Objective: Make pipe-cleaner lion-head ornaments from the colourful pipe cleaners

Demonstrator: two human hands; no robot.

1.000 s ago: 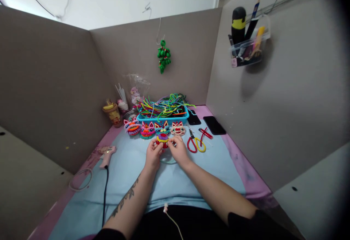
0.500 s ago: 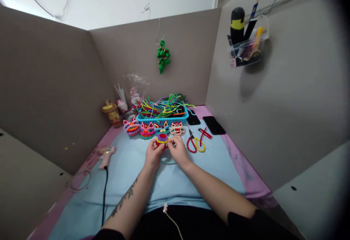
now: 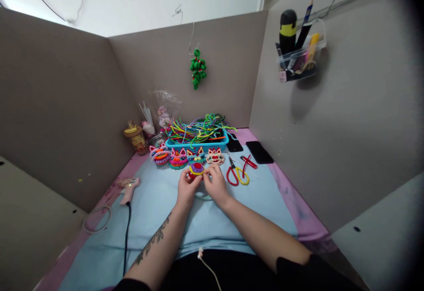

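Between my two hands is a small round pipe-cleaner piece [image 3: 197, 168] with red, purple and yellow rings. My left hand [image 3: 187, 184] grips its left side, fingers closed around the edge. At its right edge my right hand [image 3: 214, 181] has thumb and fingers pinched together; its fingertips partly hide that edge. Just beyond stand finished-looking pipe-cleaner animal heads: a lilac one [image 3: 160, 154], a pink one [image 3: 178, 158], a teal one [image 3: 196, 155] and a cream one [image 3: 215, 156]. Under the hands a pale ring-like object [image 3: 203, 197] shows partly on the blue cloth [image 3: 155, 211].
A blue basket [image 3: 198, 144] of loose pipe cleaners stands at the back. Scissors [image 3: 237, 174], a red-handled tool [image 3: 249, 162] and a black phone [image 3: 259, 152] lie to the right. A pink glue gun [image 3: 130, 190] with its cord and a cup [image 3: 135, 138] are on the left.
The round piece has tipped slightly in my fingers, and my left hand has shifted a little. Everything else on the table looks unchanged.
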